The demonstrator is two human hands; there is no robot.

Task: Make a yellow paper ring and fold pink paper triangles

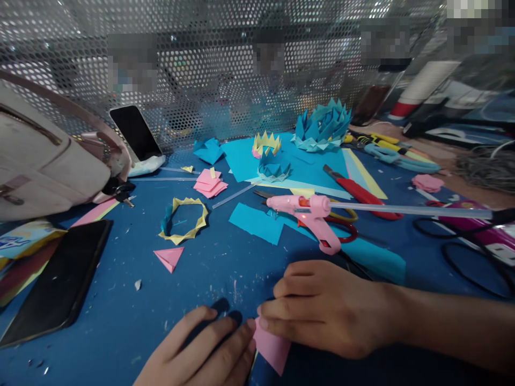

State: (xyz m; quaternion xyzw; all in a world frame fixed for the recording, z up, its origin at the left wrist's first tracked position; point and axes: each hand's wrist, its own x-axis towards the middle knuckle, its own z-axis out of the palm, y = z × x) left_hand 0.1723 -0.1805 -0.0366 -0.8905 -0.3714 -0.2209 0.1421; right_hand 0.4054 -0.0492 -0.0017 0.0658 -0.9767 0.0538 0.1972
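Note:
A small piece of pink paper (272, 346) is held low in the view, close to the table's front edge, with one corner pointing down. My right hand (330, 311) closes on its upper right part with curled fingers. From the left, the fingertips of my left hand (209, 351) press on the paper's left edge. Both thumbs are hidden. Just beyond my right hand lies a pink glue gun (309, 212) with a long clear glue stick in its back. A folded pink paper triangle (170, 258) and a yellow and blue paper ring (192, 236) lie farther left.
Blue paper lotus flowers (322, 128), a yellow paper crown (266, 145) and blue sheets (241, 161) sit at the back. Scissors, a red-handled cutter (368, 198) and a black cable (478, 257) lie right. Left are phones (60, 284), a bag (44, 155) and stacked pink squares (210, 184).

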